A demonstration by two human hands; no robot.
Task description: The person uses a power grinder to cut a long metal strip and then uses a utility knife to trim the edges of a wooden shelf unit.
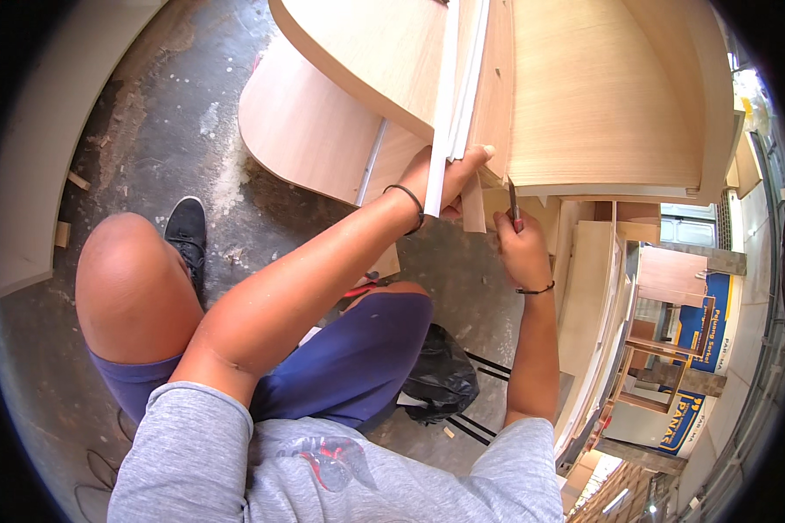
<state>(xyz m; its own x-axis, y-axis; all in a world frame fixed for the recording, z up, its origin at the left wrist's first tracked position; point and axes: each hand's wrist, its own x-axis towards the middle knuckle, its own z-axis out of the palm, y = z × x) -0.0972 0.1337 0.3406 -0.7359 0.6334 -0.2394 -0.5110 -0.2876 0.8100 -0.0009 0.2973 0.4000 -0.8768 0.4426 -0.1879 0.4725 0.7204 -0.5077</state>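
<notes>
A: Your right grip (523,251) is closed around the handle of a slim tool (514,205), dark with some red on it. Its narrow end points up at the lower corner of the light wooden panel (606,96); you can't tell from here whether it touches.

B: And your left grip (455,181)?

A: It sits just to the left of the tool, bent in at the lower end of the furniture's narrow edge (494,96). Your fingers are partly hidden, so I cannot tell whether they pinch anything.

B: What do you have right around that hand?

A: Two long white strips (442,113) run down to it; the longer one crosses in front of the hand and ends below it. A short wood strip (474,207) hangs just under your fingers.

B: And farther out?

A: Left of the strips you have a curved wooden board (366,52), with a rounded panel (296,126) showing below it. Your black shoe (186,235) is on the stained floor (148,166), and a black plastic bag (445,375) lies beside your blue-clad leg (349,357). More wooden frames (667,383) are off to your right.
</notes>
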